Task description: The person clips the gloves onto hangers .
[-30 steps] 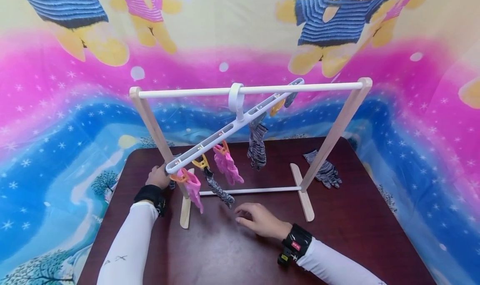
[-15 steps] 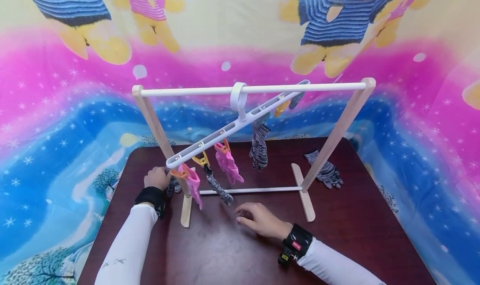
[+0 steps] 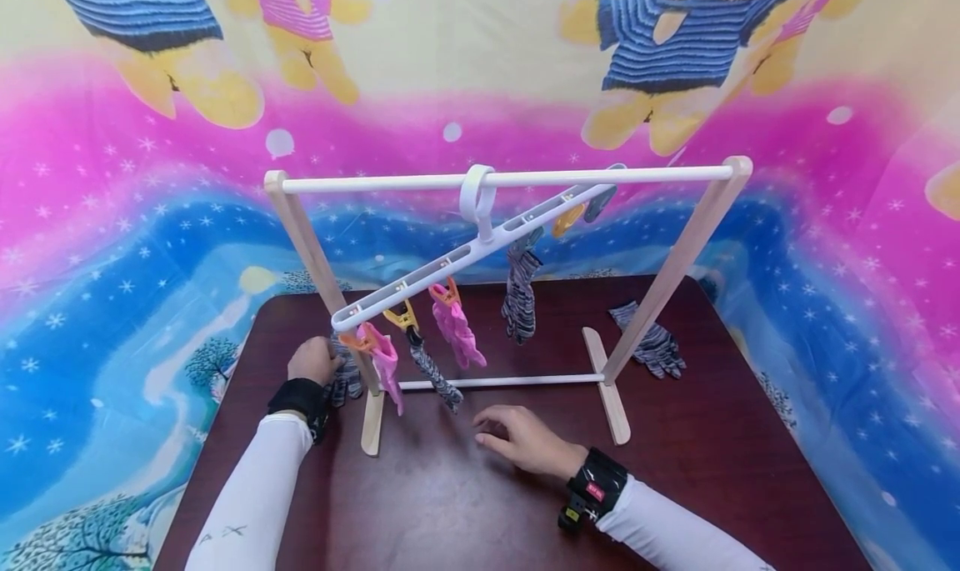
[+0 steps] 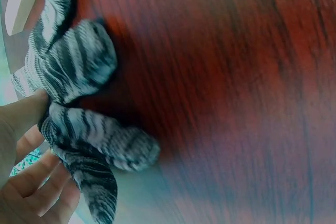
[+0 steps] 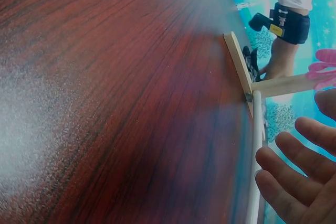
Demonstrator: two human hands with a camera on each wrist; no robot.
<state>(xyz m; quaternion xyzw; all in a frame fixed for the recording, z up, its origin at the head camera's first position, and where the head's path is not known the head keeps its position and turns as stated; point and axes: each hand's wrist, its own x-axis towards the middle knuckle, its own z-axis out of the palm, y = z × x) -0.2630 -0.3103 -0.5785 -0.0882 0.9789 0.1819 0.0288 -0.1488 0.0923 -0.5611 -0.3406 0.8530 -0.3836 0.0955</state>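
Observation:
My left hand (image 3: 313,359), beside the rack's left post, pinches a black-and-grey striped knit glove (image 4: 79,61) between thumb and fingers. In the left wrist view the glove's fingers droop over the dark table. My right hand (image 3: 525,442) holds nothing; its fingers are loosely bent in front of the rack's lower bar. Above, a white clip hanger (image 3: 420,277) hooks over the rack's top rod and slants down to the left. From its clips hang a pink glove (image 3: 384,361), a twisted striped glove (image 3: 435,375), another pink glove (image 3: 459,333) and a striped glove (image 3: 520,296).
A wooden rack with a white top rod (image 3: 615,175) stands on the dark red table (image 3: 465,504). Behind its right post (image 3: 667,279) lies another striped glove (image 3: 658,346). A yellow clip (image 3: 567,219) and a grey clip (image 3: 600,204) hang at the hanger's far end.
My left hand has shifted slightly down and left, and more of the striped glove shows beside it. The hanger has swung a little. My right hand stays about where it was.

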